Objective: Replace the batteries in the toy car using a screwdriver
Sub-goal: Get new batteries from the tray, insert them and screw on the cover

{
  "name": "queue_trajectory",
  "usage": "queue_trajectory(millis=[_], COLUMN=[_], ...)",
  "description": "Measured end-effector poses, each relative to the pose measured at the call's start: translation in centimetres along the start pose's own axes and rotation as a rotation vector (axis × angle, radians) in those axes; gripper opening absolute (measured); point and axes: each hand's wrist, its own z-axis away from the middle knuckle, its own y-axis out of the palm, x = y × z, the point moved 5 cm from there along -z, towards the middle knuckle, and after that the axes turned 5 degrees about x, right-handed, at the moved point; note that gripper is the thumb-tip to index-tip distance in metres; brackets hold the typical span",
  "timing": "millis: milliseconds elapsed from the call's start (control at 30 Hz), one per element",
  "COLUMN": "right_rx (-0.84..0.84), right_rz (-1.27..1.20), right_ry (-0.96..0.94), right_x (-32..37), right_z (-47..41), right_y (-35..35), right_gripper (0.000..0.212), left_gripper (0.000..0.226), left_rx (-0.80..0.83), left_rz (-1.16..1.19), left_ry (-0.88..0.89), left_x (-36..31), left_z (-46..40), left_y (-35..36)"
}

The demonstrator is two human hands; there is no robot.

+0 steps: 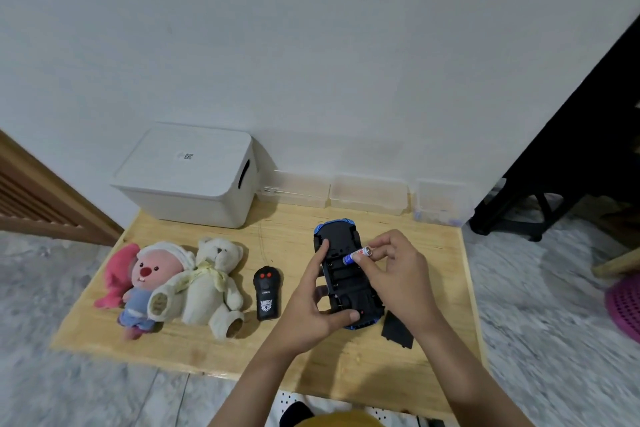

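Observation:
A blue toy car [343, 274] lies upside down on the wooden table [294, 350], its black underside up and the battery bay open. My left hand [311, 305] grips the car, with the thumb at its near end and the index finger stretched to its far end. My right hand [391, 270] pinches a battery [356, 254] with a blue and red label just above the open bay. The black battery cover [396, 328] lies on the table to the right of the car, partly under my right wrist. No screwdriver is visible.
A black remote control [267, 293] lies left of the car, beside two plush toys [173, 284]. A white lidded box [188, 177] and clear plastic containers [367, 192] line the wall at the back. The floor surrounds the low table.

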Motion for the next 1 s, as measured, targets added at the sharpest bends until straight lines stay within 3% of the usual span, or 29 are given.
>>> queue_trajectory(millis=[333,467,700,1000], right_rx=[-0.146,-0.102,-0.061,-0.098], right_rz=[0.052,0.089,0.259,0.686], right_ry=[0.062,0.037,-0.119,-0.418], right_x=[0.4,0.7,2.2,4.7], right_z=[0.6,0.3,0.0,-0.8], right_y=[-0.4,-0.3,0.3,2.4], right_gripper=[0.022,0.018,0.016,0.029], left_gripper=[0.106,0.105,0.106,0.107], left_rx=[-0.094,-0.117,-0.171,-0.233], left_rz=[0.001,-0.017,-0.100,-0.136], left_ry=[0.009,0.026,0.053,0.110], left_x=[0.1,-0.7,-1.5,-2.6], left_z=[0.6,0.7,0.8,0.5], left_y=[0.1,0.2,0.1,-0.8])
